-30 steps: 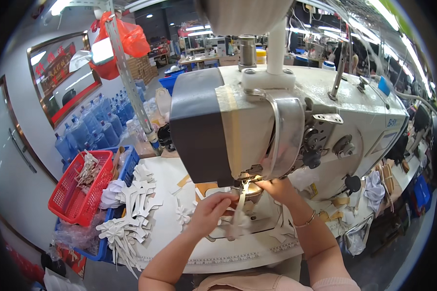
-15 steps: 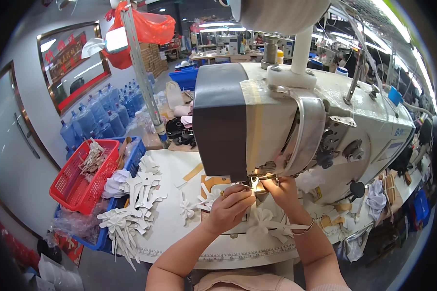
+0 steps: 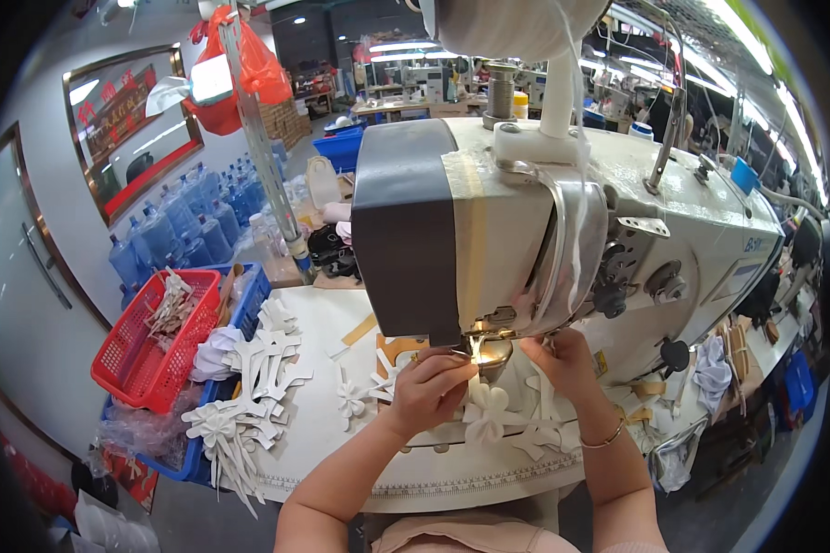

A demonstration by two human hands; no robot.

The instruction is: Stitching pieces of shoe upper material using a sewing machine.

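Note:
A large sewing machine stands in front of me, its lamp lighting the needle area. My left hand is closed just left of the needle, fingertips pinched together; what they grip is too small to make out. To the right of the needle, my right hand has its fingers curled and pressed together, any held item hidden. Between the hands, a white flower-shaped piece hangs below the needle in front of a shiny metal part. Another white flower piece lies left of my left hand.
A pile of white strap pieces covers the table's left side. Beyond it sit a red basket and a blue crate. A metal post rises at the back left. Tan scraps and cloth lie to the right.
My right hand has moved right, away from the needle. The white flower piece between my hands now hangs more upright. My left hand stays beside the needle. The view has shifted slightly.

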